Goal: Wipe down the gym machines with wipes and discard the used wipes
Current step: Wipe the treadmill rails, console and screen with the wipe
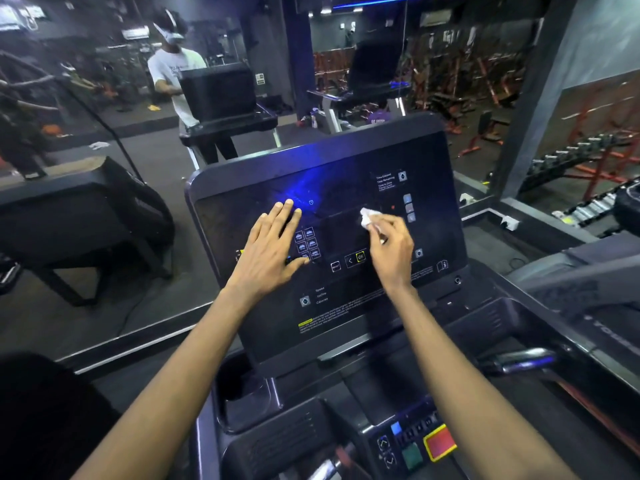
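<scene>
A black treadmill console [346, 306] with printed buttons tilts up in front of me. My right hand [389, 249] pinches a crumpled white wipe [367, 218] and holds it against the dark display panel near the console's middle right. My left hand [273, 242] lies flat with straight fingers on the left part of the panel, fingertips near a blue light reflection.
A large wall mirror [138, 116] behind the console reflects a person in a white shirt and gym equipment. Below the console are a cup tray [249, 400], a red stop button [440, 443] and a handlebar [523, 362]. A dumbbell rack [588, 202] stands at right.
</scene>
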`<move>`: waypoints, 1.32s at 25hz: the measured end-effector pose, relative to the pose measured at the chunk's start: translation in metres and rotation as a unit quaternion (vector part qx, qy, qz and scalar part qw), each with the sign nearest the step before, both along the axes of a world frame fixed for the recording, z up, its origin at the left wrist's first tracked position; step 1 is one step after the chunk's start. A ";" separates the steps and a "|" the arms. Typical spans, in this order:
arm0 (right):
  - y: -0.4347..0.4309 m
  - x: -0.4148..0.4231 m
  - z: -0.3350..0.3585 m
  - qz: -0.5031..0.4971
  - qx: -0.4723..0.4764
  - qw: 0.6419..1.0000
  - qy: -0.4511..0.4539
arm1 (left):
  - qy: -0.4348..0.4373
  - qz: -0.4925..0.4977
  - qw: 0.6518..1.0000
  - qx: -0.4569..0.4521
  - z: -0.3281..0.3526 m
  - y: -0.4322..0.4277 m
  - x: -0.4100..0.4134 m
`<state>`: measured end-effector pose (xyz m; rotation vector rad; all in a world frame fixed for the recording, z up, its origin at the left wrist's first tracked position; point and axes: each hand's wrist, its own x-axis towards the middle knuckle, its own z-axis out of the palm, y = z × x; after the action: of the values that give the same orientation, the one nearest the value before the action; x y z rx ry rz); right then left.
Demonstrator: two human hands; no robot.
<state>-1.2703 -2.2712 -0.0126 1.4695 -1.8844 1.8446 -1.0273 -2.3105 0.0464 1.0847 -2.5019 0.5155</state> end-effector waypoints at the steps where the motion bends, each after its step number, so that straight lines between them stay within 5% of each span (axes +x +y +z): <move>1: -0.010 -0.006 0.011 -0.016 0.002 1.000 -0.015 | 0.002 0.000 1.000 0.000 -0.001 0.000 0.000; 6: -0.032 0.006 0.046 0.031 -0.026 0.998 0.055 | 0.010 0.007 1.000 -0.002 -0.005 0.002 -0.003; 11: 0.024 0.039 -0.042 0.115 -0.020 0.983 0.140 | 0.003 -0.006 1.000 -0.013 -0.017 0.005 -0.009; 16: 0.048 0.013 -0.083 0.034 0.007 0.999 0.023 | -0.046 -0.027 0.999 -0.006 -0.029 0.009 -0.010; 20: 0.065 0.030 -0.093 0.116 0.040 0.990 0.073 | -0.056 -0.036 0.998 -0.011 -0.036 0.014 -0.022; 22: 0.074 0.019 -0.103 0.077 0.052 0.995 0.021 | -0.058 -0.040 0.997 -0.019 -0.039 0.016 -0.026; 25: 0.088 0.001 -0.119 -0.017 0.101 0.992 -0.077 | -0.049 -0.038 0.998 -0.029 -0.044 0.017 -0.026; 30: 0.108 0.020 -0.133 0.105 0.150 0.983 -0.005 | 0.015 -0.007 0.999 -0.028 -0.034 0.011 -0.015; 33: 0.103 0.019 -0.132 0.041 0.139 0.982 -0.119 | 0.049 0.016 0.998 -0.026 -0.022 0.009 -0.004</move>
<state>-1.2511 -2.1683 -0.1448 1.4805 -2.3084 1.9310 -1.0310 -2.3016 0.0243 1.1047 -2.3772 0.5192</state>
